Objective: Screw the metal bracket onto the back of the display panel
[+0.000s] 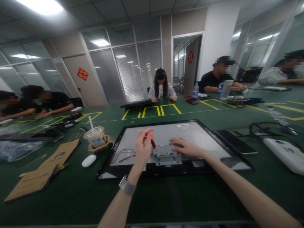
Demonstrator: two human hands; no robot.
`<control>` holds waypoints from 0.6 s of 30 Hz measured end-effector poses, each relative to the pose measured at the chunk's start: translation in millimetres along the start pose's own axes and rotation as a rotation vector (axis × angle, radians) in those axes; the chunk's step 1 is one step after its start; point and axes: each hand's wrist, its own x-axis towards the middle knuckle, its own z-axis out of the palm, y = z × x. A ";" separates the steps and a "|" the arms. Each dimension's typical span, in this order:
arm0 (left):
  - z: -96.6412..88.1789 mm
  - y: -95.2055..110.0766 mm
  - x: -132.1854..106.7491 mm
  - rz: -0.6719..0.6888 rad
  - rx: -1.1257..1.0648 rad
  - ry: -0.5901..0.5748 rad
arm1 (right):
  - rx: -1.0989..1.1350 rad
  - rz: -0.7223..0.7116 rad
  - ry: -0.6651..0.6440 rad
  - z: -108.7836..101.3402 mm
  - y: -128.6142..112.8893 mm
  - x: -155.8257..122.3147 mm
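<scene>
My left hand [143, 144] is closed around an orange and black screwdriver [154, 143]. Its shaft slants down to a metal bracket [168, 159] with connector ports. That bracket sits at the near edge of an opened display panel [161, 131], which lies back side up in a black frame. Fingers spread, my right hand [186, 147] rests palm down on the panel and the far right part of the bracket. A bundle of thin wires [127, 151] runs across the panel to the left of the bracket. Whether the screwdriver tip sits in a screw is too small to tell.
Left of the panel are a white mouse [89, 161], a drink cup with straw [96, 136] and a flattened paper bag [45, 169]. To the right lie a black phone [235, 141], a white device [285, 153] and cables [261, 128]. Several people sit around the green table [190, 202].
</scene>
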 end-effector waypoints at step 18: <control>15.5 15.5 15.2 0.409 0.283 -0.577 | 0.001 -0.043 0.018 5.4 7.6 1.4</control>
